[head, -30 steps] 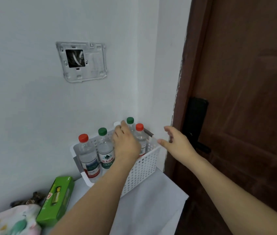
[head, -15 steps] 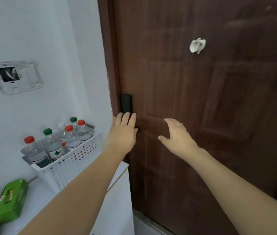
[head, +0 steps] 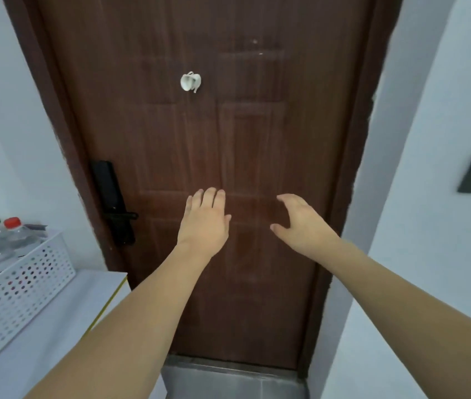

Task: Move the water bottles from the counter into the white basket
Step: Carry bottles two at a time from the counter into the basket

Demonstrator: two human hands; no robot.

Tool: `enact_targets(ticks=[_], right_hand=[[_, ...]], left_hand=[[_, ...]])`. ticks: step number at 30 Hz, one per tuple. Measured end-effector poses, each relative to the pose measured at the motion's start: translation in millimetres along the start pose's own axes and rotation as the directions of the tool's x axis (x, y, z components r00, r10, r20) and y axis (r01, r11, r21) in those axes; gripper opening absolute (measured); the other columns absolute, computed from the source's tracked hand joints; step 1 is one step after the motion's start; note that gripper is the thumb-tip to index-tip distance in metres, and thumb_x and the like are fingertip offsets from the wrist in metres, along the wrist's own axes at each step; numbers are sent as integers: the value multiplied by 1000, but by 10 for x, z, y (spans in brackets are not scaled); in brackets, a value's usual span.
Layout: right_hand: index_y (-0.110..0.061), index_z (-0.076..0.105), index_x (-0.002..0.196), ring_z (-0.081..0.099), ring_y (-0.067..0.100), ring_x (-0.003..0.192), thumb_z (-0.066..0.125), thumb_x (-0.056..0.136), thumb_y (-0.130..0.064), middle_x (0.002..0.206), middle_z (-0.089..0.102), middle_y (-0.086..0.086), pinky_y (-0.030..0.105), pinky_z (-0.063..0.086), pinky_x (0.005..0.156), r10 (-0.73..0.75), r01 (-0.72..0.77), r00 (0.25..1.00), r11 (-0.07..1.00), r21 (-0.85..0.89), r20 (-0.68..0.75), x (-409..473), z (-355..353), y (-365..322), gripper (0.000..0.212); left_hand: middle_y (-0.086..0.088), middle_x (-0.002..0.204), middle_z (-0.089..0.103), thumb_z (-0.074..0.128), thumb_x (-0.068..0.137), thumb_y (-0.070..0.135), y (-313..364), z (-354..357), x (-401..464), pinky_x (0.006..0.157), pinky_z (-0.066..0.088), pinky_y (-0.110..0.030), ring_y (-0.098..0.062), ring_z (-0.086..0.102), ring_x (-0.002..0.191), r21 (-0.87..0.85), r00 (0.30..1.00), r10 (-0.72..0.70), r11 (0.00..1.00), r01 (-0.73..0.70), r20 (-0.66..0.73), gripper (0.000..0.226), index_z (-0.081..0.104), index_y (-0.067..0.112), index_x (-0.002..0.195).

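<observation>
From the head camera I see both my hands raised in front of a dark brown door (head: 228,168), and neither one carries anything. My left hand (head: 204,223) is spread flat, back toward me, fingers loose and pointing up; my right hand (head: 300,223) is half curled with thumb and fingers apart around empty air. The white basket (head: 24,283) sits at the far left edge of the view on the white counter (head: 64,326), well apart from both hands. Inside it the water bottles (head: 1,243) stand upright, long axes vertical, red and green caps poking above the rim; I count at least three caps, and the rest of the basket is cut off by the frame. I see no bottle on the bare stretch of counter in view, so I judge the loading largely or wholly done, though the counter's left part is out of sight. Any further reach turns on one fact: the basket lies left of and below my fingers, and my left hand is clearly the nearer. The black lock handle (head: 113,203) stands between that hand and the basket.
</observation>
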State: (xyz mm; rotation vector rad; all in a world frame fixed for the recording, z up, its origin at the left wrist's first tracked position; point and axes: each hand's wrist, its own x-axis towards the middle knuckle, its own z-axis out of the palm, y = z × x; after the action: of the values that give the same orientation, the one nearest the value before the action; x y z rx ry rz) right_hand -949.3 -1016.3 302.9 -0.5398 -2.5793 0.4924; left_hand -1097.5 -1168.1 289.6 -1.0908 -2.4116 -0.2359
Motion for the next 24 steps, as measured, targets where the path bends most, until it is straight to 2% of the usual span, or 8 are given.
enact_targets(ticks=[5, 9, 14, 18, 21, 24], right_hand=[[-15, 34, 144, 38, 23, 135, 61, 90, -30, 150, 35, 3, 34, 31, 111, 19, -18, 999, 1000, 25, -28, -587, -536, 602, 63], [-17, 34, 144, 39, 22, 134, 60, 91, -32, 149, 37, 2, 35, 32, 111, 45, -44, 999, 999, 21, -32, -1106, -1012, 1259, 61], [-16, 33, 144, 35, 20, 136, 58, 91, -30, 151, 34, 2, 34, 28, 111, 70, -70, 997, 997, -15, 21, -1636, -1470, 2031, 61], [-16, 32, 145, 34, 20, 136, 57, 92, -29, 152, 32, 1, 34, 29, 112, 108, -108, 992, 994, -1, 62, -1870, -1709, 2478, 61], [-14, 32, 145, 34, 19, 136, 57, 91, -28, 152, 32, 1, 30, 28, 109, 114, -114, 992, 993, 13, 49, -2005, -1880, 2795, 61], [-14, 31, 145, 33, 19, 136, 57, 91, -27, 152, 30, 0, 28, 27, 108, 127, -127, 991, 992, 7, 50, -2200, -2142, 3186, 61]], left_hand=[[-10, 152, 36, 46, 100, 36, 940, -296, -125, 119, 23, -46, -30, 30, 141, -22, 998, 50, 998, -51, -44, 57, 31, 11, 149], [-10, 151, 38, 48, 100, 36, 1816, -429, -274, 119, 24, -44, -29, 33, 140, -38, 996, 38, 998, -40, -75, 56, 34, 11, 148], [-9, 152, 36, 48, 100, 36, 2818, -373, -519, 119, 22, -43, -27, 30, 142, -57, 999, 24, 998, -25, -26, 58, 32, 11, 149], [-9, 153, 34, 47, 100, 36, 3377, -304, -596, 119, 22, -42, -27, 28, 142, -85, 999, 48, 995, -46, 16, 58, 31, 10, 149], [-11, 153, 35, 48, 100, 35, 3664, -244, -570, 119, 23, -42, -28, 29, 141, -93, 998, 52, 994, -48, 42, 58, 32, 8, 149], [-13, 150, 38, 48, 100, 33, 4094, -261, -536, 117, 23, -40, -30, 32, 139, -115, 999, 40, 993, -39, 12, 56, 34, 4, 146]])
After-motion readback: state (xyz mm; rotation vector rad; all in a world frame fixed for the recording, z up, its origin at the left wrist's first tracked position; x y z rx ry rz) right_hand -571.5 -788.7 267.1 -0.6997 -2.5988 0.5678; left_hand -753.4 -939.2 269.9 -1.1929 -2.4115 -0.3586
